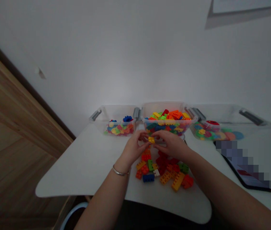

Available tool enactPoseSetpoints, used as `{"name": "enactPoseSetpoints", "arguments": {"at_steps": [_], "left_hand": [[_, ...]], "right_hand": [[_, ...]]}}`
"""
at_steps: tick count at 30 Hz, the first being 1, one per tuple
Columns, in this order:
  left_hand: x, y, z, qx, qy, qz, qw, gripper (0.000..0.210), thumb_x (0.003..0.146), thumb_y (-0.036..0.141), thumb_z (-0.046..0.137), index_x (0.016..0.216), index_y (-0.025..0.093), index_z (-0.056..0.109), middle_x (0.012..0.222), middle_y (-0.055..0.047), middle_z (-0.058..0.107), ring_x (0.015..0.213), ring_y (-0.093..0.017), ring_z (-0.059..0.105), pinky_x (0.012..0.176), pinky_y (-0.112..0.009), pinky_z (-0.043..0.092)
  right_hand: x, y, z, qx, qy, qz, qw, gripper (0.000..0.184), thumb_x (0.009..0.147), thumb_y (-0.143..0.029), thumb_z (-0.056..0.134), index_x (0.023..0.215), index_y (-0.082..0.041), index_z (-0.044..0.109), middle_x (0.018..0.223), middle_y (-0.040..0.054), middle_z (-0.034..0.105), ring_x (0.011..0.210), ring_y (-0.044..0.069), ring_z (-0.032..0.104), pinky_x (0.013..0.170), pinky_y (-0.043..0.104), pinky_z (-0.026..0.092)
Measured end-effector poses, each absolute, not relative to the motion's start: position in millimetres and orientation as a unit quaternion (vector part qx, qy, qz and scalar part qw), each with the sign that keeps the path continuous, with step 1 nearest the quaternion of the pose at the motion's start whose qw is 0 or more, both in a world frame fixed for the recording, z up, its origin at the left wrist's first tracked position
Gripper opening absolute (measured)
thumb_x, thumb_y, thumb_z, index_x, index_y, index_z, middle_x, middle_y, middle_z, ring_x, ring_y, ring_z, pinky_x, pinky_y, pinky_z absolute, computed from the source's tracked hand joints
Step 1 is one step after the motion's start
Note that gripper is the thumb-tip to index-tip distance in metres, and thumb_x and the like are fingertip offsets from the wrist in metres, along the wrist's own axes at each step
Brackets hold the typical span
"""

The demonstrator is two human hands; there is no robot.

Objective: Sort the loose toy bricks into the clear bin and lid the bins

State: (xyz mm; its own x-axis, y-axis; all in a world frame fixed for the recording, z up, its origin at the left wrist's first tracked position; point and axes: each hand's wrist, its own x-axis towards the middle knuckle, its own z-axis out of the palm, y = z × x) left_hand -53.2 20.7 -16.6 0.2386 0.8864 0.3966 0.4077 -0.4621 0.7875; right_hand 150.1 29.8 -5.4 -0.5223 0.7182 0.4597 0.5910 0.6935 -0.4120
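Table [73, 169], white, carries middle bin [162, 106] with coloured bricks [175, 115]; left bin [117, 110] and right bin [221, 111] flank it. Tablet [244, 171] lies front-right of middle bin. Loose bricks [166, 178] spread in front of middle bin. Left hand [135, 145] and right hand [172, 143] sit just in front of it too, both pinching small yellow brick [151, 140], one hand per side. Step looks like two-handed fine handling, turning or joining, can't tell which; next move likely calls for light, steady fingertips
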Motion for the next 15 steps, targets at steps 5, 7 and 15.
{"name": "enactPoseSetpoints", "arguments": {"at_steps": [5,7,15], "left_hand": [[-53,21,-23,0.731,0.406,0.442,0.325,0.042,0.080,0.012,0.067,0.116,0.020,0.048,0.098,-0.002,0.066,0.086,-0.012,0.065,0.082,-0.027,0.054],[-54,22,-24,0.736,0.407,0.436,0.321,0.043,0.083,0.014,0.064,0.121,0.021,0.046,0.097,-0.002,0.067,0.087,-0.013,0.066,0.084,-0.028,0.053],[-57,24,-22,0.738,0.512,0.394,0.193,0.036,0.087,0.018,0.056,0.122,0.021,0.051,0.092,-0.001,0.067,0.085,-0.015,0.065,0.080,-0.028,0.051]], "right_hand": [[147,26,-1,-0.381,-0.871,0.090,0.298,0.015,0.085,-0.025,0.059,0.099,-0.020,0.060,0.098,0.0069,0.068,0.087,0.019,0.065,0.075,0.033,0.052],[148,25,1,-0.383,-0.867,0.081,0.308,0.014,0.084,-0.023,0.059,0.098,-0.021,0.059,0.096,0.0063,0.068,0.086,0.019,0.064,0.073,0.033,0.051],[184,45,17,-0.380,-0.796,-0.027,0.470,0.008,0.081,-0.024,0.059,0.086,-0.022,0.054,0.093,0.0074,0.067,0.084,0.021,0.063,0.072,0.035,0.051]]}}
